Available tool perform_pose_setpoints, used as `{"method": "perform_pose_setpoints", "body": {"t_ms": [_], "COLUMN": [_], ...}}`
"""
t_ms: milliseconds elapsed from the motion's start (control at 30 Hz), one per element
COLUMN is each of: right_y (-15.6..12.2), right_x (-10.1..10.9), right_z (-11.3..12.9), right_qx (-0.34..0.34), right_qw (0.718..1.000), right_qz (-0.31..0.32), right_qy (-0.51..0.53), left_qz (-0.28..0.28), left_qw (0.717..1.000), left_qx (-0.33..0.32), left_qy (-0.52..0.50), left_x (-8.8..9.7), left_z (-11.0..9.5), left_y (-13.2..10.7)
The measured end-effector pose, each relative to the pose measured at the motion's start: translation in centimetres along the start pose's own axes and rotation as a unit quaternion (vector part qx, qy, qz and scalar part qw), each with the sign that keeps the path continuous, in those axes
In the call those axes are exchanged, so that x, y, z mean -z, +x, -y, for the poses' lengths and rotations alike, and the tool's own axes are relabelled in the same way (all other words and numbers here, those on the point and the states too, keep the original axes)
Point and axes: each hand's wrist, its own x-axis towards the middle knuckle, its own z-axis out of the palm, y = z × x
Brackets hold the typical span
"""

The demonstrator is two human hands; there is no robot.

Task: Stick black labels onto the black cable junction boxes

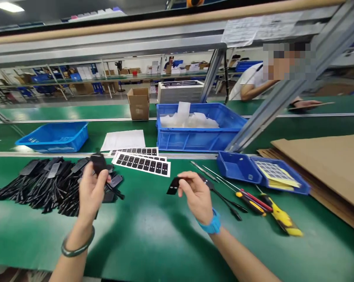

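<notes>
My left hand [91, 188] is closed on a small black device [98, 161], raised over the right end of a heap of black cabled devices [52, 176]. Between thumb and fingers, my right hand [198, 194] pinches a black label [173, 186] with small pale marks. Another black device with two cables [223, 197] lies on the green table just beyond my right hand, partly hidden by it. White sheets of black labels [143, 163] rest between and beyond my hands.
Screwdrivers [250, 199] and a yellow-handled cutter [284, 219] lie at right, near small blue trays [238, 167]. Cardboard sheets [326, 164] border them. Behind stand a blue bin with white wrapping [188, 139], a blue basket [56, 137] and a slanted metal post [261, 111]. A person sits opposite.
</notes>
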Motion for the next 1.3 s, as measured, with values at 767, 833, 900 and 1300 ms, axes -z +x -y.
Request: {"method": "perform_pose_setpoints", "body": {"t_ms": [767,833,900,1300], "right_y": [-2.7,-2.8,-2.8,-3.0], "right_x": [-2.0,-2.0,-2.0,-2.0], "right_z": [-5.0,-4.9,-4.9,-4.8], "right_qx": [-0.179,-0.181,-0.180,-0.178], "right_qw": [0.983,0.982,0.983,0.983], "right_qz": [0.048,0.046,0.042,0.038], "right_qy": [0.009,0.004,0.000,-0.013], "left_qz": [0.351,0.353,0.355,0.356], "left_qw": [0.815,0.812,0.810,0.810], "left_qx": [0.375,0.378,0.378,0.377], "left_qy": [-0.267,-0.270,-0.273,-0.276], "left_x": [-9.4,-9.3,-9.4,-9.4], "left_z": [1.7,1.7,1.6,2.0], "left_y": [-7.1,-7.2,-7.2,-7.4]}}
